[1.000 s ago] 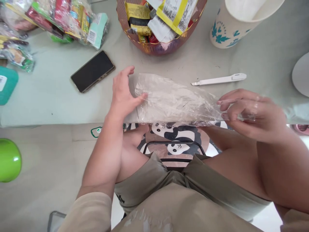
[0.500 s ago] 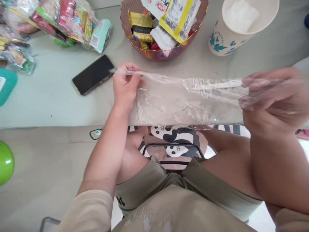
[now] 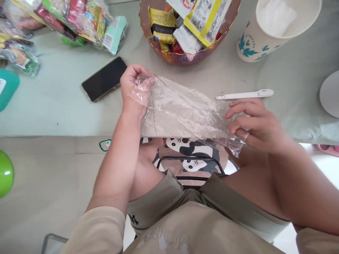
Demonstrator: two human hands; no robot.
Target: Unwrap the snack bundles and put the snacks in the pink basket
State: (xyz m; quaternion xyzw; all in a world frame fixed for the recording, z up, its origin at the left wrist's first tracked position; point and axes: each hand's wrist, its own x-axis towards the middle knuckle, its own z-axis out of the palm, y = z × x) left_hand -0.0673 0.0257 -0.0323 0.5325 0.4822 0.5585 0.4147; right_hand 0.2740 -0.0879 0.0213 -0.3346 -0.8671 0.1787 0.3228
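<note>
My left hand [image 3: 135, 88]: closed on clear plastic [image 3: 182, 106], 10 o'clock end | My right hand [image 3: 255, 123]: fingers half-curled, hold cannot be told | White knife [image 3: 245, 95]: right hand's 12 o'clock

1. This looks like a home, with a pale table [image 3: 39, 113] in front of a seated person [image 3: 113, 158].
2. A gold-rimmed bowl [image 3: 177, 59] holds wrapped snacks [image 3: 162, 26], and more packets [image 3: 79, 17] lie heaped at the far left.
3. A phone [image 3: 104, 79] and a leaf-patterned cup [image 3: 251, 46] share the tabletop.
4. Below its edge shows what seems a floor mat [image 3: 194, 164], printed with 2 pandas.
5. The person wears casual shorts [image 3: 153, 197] and a short-sleeved top [image 3: 196, 225].
</note>
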